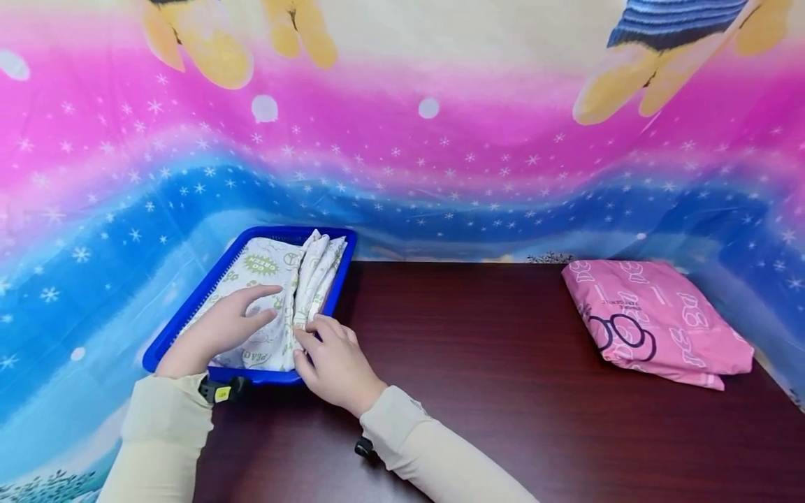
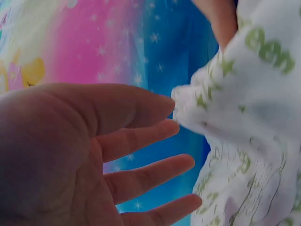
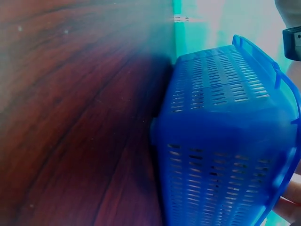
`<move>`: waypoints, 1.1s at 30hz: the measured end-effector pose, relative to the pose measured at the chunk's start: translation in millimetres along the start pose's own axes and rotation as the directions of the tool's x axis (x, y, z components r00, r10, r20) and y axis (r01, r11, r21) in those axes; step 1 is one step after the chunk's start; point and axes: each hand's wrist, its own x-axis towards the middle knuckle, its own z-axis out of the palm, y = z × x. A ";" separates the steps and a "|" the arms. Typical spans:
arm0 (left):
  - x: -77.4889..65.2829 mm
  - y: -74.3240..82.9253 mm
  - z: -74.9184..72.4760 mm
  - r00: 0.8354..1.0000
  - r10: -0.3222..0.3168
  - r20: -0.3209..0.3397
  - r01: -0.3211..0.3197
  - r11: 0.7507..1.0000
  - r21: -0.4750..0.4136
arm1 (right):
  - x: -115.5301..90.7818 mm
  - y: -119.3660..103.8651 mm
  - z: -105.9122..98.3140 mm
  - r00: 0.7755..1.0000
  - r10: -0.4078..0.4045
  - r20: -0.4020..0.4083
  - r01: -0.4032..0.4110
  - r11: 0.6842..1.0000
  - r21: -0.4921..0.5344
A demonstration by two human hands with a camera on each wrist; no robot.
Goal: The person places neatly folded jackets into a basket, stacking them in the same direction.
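Observation:
A blue basket with slotted sides stands at the left of the table. Inside lies white cloth with green print, flat on the left and gathered into upright folds along the right. My left hand is over the flat part, its fingers spread and holding nothing; in the left wrist view its thumb tip comes right up to a bulge of the cloth. At the near end of the upright folds, my right hand pinches the cloth with bent fingers. The right wrist view mostly shows the basket's outer wall.
Pink folded fabric with white and dark print lies at the right of the dark wooden table. A colourful printed sheet hangs behind and around the table. The basket's far end stands close to it.

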 end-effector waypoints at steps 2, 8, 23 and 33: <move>0.2 4.2 3.8 1.000 0.009 -0.019 -0.009 1.000 0.007 | -1.4 2.2 -0.2 1.000 0.002 -0.014 -0.002 1.000 0.018; 1.1 14.9 14.2 0.997 0.009 -0.079 -0.009 1.000 0.000 | -5.2 9.7 -6.5 1.000 0.004 -0.024 -0.002 0.996 0.090; 1.4 39.0 47.7 0.930 0.010 -0.368 -0.047 0.995 -0.090 | -21.7 41.7 -29.5 0.991 0.028 -0.132 0.005 0.969 0.246; 7.3 60.0 76.3 0.843 0.054 -0.536 -0.171 0.970 -0.171 | -37.9 73.6 -55.4 0.984 0.115 -0.136 -0.073 0.958 0.278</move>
